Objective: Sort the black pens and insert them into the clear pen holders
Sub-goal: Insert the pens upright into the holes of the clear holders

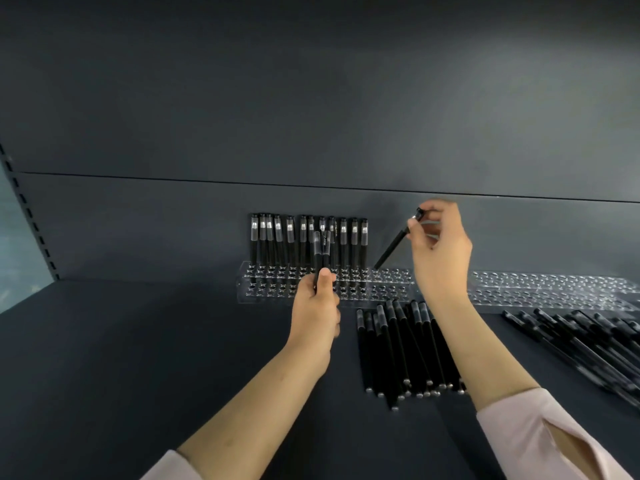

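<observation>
Pink sleeves (536, 434) nearest. Loose pens (398, 348) lie mid-shelf, w/ another pile (588, 344) toward rt edge. L hand (317, 306) grips two pens (322, 251) upright. R hand (440, 247) pinches one pen (394, 247) at cap end, tip at clear holder (388, 289) along back edge. Pens prob. light, stiff, slick: pinch near cap. Holder's back row carries standing pens (304, 240); 2nd holder (554, 289) looks empty.

One piece of lettering shows: small white print running lengthwise along the barrel of a black pen (325, 249), one of two that the left hand (317, 317) grips upright in front of the clear pen holder (388, 289). Read sideways, the letters look like "TEST", followed by a smaller mark too blurred to make out. The pens standing in the holder (354, 247) have pale bands near their tops, too small to tell whether they bear print
</observation>
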Motion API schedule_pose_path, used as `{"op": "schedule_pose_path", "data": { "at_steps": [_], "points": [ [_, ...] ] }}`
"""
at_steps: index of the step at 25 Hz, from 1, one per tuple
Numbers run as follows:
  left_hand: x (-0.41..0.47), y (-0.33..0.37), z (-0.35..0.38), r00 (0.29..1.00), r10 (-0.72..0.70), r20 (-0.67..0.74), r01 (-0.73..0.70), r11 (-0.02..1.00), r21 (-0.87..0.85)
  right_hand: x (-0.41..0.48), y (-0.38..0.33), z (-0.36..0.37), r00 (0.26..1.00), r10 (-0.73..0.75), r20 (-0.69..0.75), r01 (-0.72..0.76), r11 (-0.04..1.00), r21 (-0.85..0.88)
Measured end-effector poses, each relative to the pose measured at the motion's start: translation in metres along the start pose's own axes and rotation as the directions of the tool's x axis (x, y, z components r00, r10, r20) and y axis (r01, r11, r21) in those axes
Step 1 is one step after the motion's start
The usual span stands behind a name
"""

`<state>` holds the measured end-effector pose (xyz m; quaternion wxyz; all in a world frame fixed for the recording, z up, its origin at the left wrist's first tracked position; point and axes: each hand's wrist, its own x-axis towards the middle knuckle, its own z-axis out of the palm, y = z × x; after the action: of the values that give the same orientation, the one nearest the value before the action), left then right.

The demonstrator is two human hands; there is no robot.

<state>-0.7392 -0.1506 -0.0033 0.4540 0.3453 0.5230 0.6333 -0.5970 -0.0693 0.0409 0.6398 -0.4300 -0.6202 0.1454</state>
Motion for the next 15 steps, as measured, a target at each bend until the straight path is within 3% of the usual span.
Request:
{"op": "schedule_pose_path", "data": {
  "at_steps": [6,9,15],
  "points": [
    [0.008,-0.008,-0.009,0.992,0.099,0.078,-0.106,0.991,0.084,0.005,0.016,0.013,0.988,-0.131,0.084,0.135,0.990,-0.051],
    [0.016,-0.011,-0.014,0.992,0.113,0.048,-0.117,0.989,0.094,0.008,0.023,0.017,0.977,-0.178,0.120,0.192,0.974,-0.119],
    [0.015,-0.014,-0.013,0.986,0.142,0.089,-0.151,0.983,0.101,0.003,0.040,0.022,0.912,-0.256,0.319,0.332,0.920,-0.209]
  ]
}}
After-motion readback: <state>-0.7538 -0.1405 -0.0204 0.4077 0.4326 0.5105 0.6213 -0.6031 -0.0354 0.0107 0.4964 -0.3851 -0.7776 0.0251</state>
